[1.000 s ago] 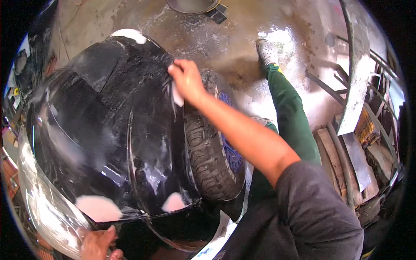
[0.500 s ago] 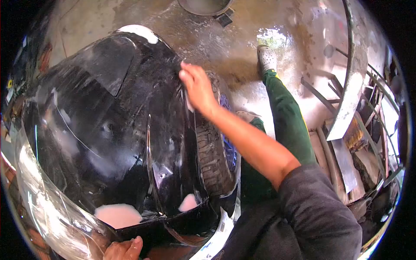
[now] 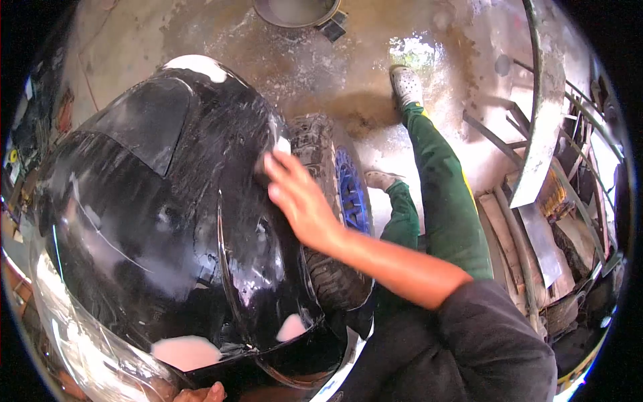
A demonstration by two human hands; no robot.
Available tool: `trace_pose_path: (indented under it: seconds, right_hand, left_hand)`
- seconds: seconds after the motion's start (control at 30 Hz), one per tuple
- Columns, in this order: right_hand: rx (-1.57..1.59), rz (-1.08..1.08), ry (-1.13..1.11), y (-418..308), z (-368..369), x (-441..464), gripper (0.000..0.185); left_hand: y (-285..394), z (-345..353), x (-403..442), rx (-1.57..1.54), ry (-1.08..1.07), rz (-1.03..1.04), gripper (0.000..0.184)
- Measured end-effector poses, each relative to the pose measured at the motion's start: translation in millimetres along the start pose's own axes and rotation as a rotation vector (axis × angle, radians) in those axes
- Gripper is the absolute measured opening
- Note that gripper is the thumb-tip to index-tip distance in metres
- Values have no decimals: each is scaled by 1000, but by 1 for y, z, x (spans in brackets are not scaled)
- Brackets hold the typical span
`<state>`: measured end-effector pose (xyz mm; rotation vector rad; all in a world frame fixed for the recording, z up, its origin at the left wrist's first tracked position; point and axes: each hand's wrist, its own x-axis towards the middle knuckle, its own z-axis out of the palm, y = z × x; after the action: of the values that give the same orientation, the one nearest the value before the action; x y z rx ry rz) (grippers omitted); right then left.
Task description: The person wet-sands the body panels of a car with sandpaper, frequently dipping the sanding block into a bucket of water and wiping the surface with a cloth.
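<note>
A glossy black vehicle body panel (image 3: 167, 228) with smears and scratches curves in front of me. My right hand (image 3: 301, 204) lies on its right edge above the wheel, fingers bent and close together. A small dark blurred thing shows at the fingertips; I cannot make out what it is. Just beyond them is a small white patch (image 3: 282, 144). Two pinkish filler patches, a larger one (image 3: 186, 353) and a smaller one (image 3: 291, 327), mark the near edge. My left hand (image 3: 199, 394) rests there, mostly cut off by the frame, with its visible fingers apart.
A muddy tyre (image 3: 313, 144) with a blue rim (image 3: 351, 191) is beside the panel. A round basin (image 3: 298, 12) stands on the wet concrete floor (image 3: 362, 74). To the right are a curved metal strip (image 3: 546, 127) and wood pieces (image 3: 566, 251). Clear plastic sheeting (image 3: 74, 321) covers the left front.
My right hand has slid along the panel's edge toward me and a little left, uncovering the white patch. My left hand has dropped slightly toward the bottom of the view.
</note>
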<state>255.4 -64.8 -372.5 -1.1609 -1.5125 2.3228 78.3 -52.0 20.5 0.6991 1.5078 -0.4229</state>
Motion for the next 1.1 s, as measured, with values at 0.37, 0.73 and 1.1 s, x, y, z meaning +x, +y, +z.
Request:
trace_pose_path:
  seconds: [0.37,0.73,1.1]
  right_hand:
    - [-120,85,68,11,-2,-10,49]
    - [-152,171,125,14,-6,-9,46]
    - [-173,238,155,5,-5,-16,45]
  left_hand:
    - [3,2,1,21,35,-14,57]
    - [3,2,4,7,65,16,56]
    - [4,3,4,12,73,7,56]
